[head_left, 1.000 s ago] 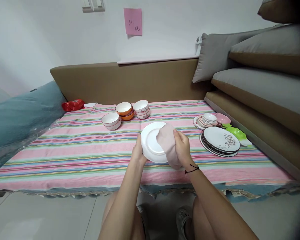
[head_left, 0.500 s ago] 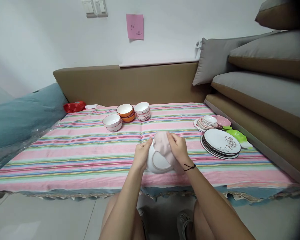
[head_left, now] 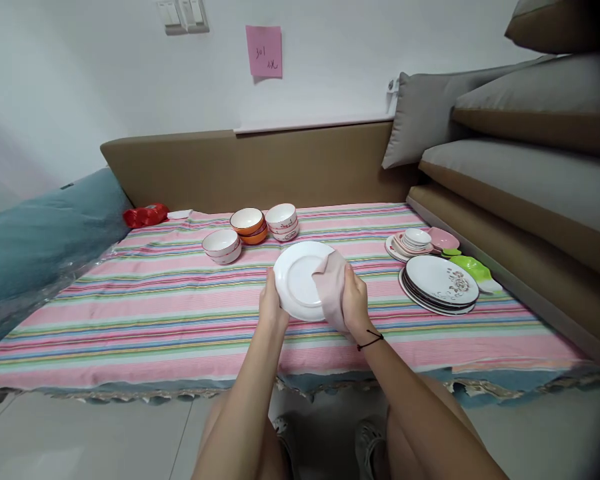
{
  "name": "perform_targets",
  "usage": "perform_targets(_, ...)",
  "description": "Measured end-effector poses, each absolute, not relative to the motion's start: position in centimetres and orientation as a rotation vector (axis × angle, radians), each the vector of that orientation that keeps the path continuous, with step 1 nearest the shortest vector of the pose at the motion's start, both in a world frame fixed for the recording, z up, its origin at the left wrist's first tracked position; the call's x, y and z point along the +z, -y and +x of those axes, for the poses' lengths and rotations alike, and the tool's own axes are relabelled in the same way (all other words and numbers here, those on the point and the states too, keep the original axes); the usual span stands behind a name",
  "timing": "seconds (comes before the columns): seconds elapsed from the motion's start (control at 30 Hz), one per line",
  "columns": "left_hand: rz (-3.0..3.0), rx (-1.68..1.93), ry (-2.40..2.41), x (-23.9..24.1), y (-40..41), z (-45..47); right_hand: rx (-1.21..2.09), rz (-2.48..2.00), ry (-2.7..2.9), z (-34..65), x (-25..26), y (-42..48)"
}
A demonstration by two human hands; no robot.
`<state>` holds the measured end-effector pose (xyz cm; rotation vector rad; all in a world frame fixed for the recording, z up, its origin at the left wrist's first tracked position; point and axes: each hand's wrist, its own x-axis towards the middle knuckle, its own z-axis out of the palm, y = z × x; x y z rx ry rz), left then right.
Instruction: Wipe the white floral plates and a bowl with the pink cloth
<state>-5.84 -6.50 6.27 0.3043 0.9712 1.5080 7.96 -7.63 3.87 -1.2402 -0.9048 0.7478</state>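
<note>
Between my hands, above the striped cloth, is a white plate (head_left: 296, 280), its broad side towards me with a ring in the middle. My left hand (head_left: 273, 300) is closed on its left rim. My right hand (head_left: 355, 300) is closed on a pale pink cloth (head_left: 330, 287), which is draped over the plate's right edge; the fingers behind are hidden. To the right lies a stack of plates (head_left: 437, 280), the top one with a brown flower print.
Bowl stacks stand at the back: white (head_left: 222, 243), orange (head_left: 249, 223) and patterned white (head_left: 282, 220). Small dishes (head_left: 415, 238), a pink dish (head_left: 443, 239) and a green leaf-shaped dish (head_left: 473, 269) sit right, beside piled cushions (head_left: 525, 167). A red bundle (head_left: 147, 215) lies back left.
The plate has been raised and turned so its broad side faces me more fully. The pink cloth has moved from across its upper part to its right edge. My view shifted slightly.
</note>
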Motion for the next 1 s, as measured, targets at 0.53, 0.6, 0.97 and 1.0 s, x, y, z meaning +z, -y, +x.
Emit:
perform_targets(0.53, 0.85, 1.255, -1.032, 5.5, 9.0, -5.1, 0.383, -1.399, 1.421, 9.5, 4.9, 7.8)
perform_targets(0.6, 0.73, 1.342, -1.029, 5.6, 8.8, -5.1, 0.455, -1.364, 1.289, 9.8, 5.0, 7.4)
perform_targets(0.97, 0.199, 1.46, -0.823, 5.1, 7.7, -4.7, 0.699, -1.201, 1.037, 8.8, 5.2, 8.0)
perform_targets(1.0, 0.214, 1.456, -0.828, 5.1, 7.6, -4.7, 0.706, -1.194, 1.057, 8.9, 5.4, 8.1)
